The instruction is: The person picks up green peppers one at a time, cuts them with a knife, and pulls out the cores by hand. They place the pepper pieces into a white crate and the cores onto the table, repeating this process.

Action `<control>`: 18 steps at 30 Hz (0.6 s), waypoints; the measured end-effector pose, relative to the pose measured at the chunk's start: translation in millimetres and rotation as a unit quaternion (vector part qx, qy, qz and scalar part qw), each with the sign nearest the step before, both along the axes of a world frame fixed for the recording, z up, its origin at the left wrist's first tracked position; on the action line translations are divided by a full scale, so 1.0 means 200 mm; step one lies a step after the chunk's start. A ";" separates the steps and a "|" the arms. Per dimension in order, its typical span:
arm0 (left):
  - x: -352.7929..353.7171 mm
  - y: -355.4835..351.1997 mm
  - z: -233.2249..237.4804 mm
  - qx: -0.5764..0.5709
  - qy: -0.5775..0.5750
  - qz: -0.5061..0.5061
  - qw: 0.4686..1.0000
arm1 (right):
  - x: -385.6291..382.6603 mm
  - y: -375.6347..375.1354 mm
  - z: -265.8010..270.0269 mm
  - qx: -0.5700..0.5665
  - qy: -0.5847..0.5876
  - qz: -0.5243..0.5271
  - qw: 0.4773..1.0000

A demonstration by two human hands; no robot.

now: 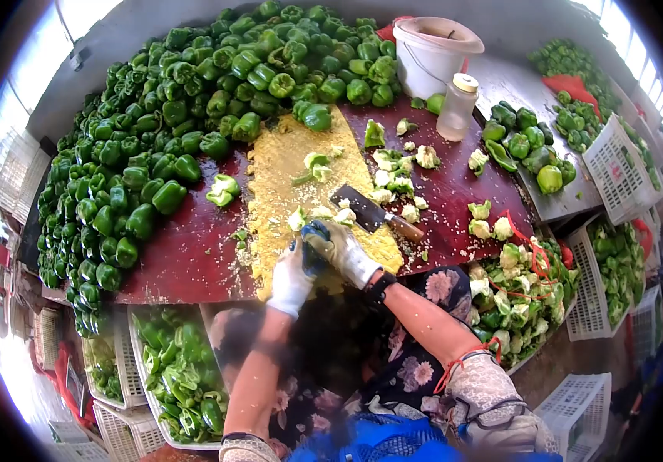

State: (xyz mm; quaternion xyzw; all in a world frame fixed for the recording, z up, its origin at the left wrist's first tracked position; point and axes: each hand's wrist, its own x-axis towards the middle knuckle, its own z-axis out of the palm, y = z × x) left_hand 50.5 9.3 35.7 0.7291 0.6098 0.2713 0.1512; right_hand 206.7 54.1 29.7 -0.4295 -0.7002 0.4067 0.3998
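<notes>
My left hand [291,274] and my right hand [343,250], both in white work gloves, meet at the near part of the yellow mat [270,196]. Their fingers are closed together around a dark, bluish patch; whether that is glove coating or a held thing I cannot make out. A cleaver [362,209] with a wooden handle lies just beyond my right hand. Pale green pepper cores [320,168] and seeds are scattered on the mat and on the dark red board [193,266]. One whole green pepper [313,115] rests at the mat's far end.
A large heap of green peppers [154,123] covers the left and back. A white bucket [431,65] and a clear jar [458,108] stand at back right. Below the board are a crate of cut peppers [181,369] and a pile of cores [512,300].
</notes>
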 end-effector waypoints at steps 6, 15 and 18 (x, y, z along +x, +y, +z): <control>0.01 0.01 0.02 -0.010 -0.040 0.026 0.999 | -0.09 0.07 -0.03 -0.073 -0.076 -0.109 0.988; 0.00 -0.14 -0.10 0.051 -0.100 -0.036 0.993 | -0.08 0.25 -0.10 0.001 -0.293 -0.080 0.953; -0.09 -0.13 -0.11 -0.028 -0.435 -0.031 0.899 | -0.09 0.33 -0.08 0.179 -0.772 -0.002 0.610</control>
